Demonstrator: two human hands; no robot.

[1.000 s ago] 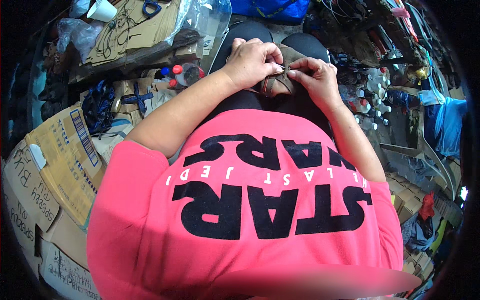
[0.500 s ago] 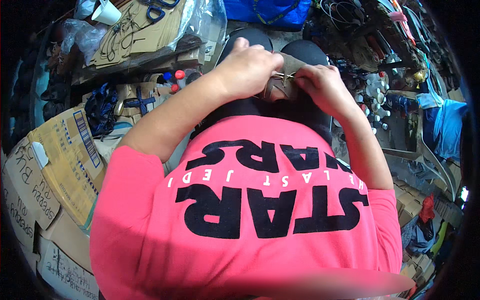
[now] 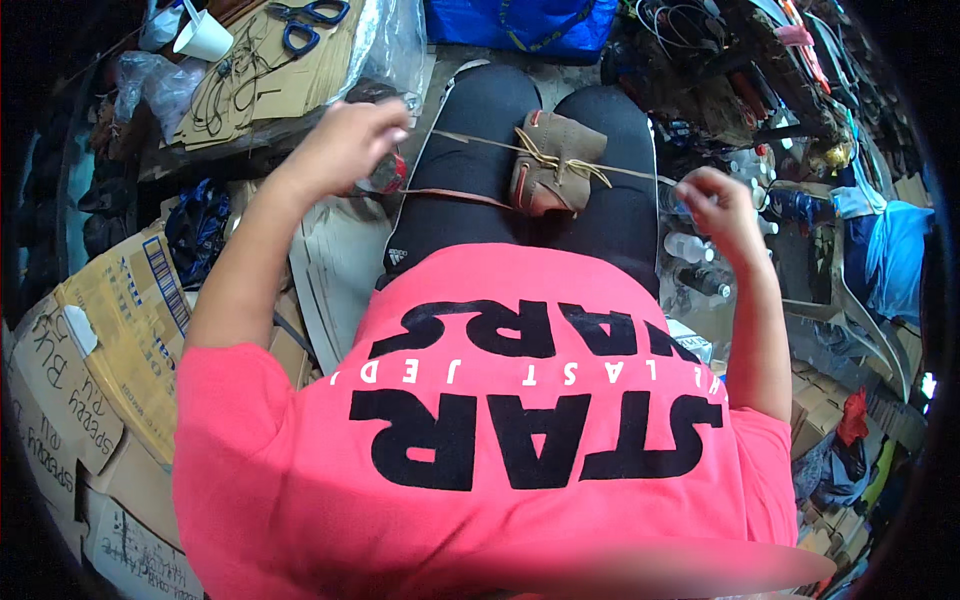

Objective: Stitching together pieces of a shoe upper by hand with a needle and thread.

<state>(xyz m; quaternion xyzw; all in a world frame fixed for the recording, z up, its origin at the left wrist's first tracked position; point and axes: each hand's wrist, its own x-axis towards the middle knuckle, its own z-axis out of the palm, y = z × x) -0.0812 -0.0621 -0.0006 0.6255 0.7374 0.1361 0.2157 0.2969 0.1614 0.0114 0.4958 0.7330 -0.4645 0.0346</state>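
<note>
On my thighs rests a small brown leather shoe, seemingly a moccasin or boat shoe, with pale yellow lacing knotted across its top. A thin lace stretches out of it to both sides, nearly straight. My left hand is closed at the left, its fingertips pinching toward the lace's end. Past my right thigh, my right hand has thumb and fingers pinched on the other end. A reddish-brown strip also runs from the shoe toward the left, its far end passing below my left hand.
Scissors and dark cord lie on brown cardboard sheets at the far left, beside a white cup. A blue bag stands ahead. Several bottles are at my right; a yellow carton is at my left.
My hands were close together over the shoe. They have moved apart to either side, drawing the lace out between them, and the shoe now shows fully on my lap.
</note>
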